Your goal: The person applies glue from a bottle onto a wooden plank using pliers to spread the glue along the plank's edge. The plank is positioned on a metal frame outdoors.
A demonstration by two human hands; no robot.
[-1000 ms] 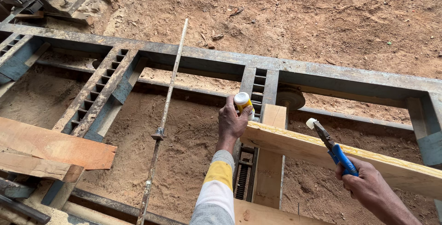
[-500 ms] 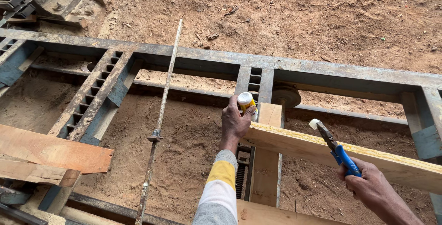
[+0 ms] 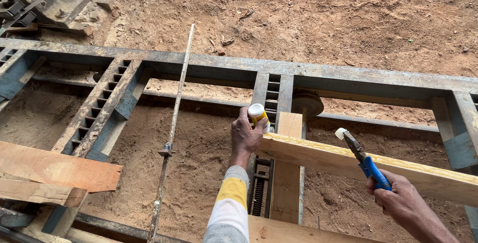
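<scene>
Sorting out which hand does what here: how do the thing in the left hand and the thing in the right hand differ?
The left hand wraps around a small yellow bottle with a white cap, held upright at the plank's end. The right hand grips blue-handled pliers, a long metal tool slanting up and leftward, with a small white piece pinched in its tip. The bottle is stubby and round; the pliers are slim and pointed. Both sit close to the same pale plank.

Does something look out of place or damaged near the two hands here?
The blue-handled pliers in the right hand grip a small white piece, perhaps a cap. The left hand holds a small yellow bottle by the pale wooden plank. Nothing looks spilled or broken.
</scene>
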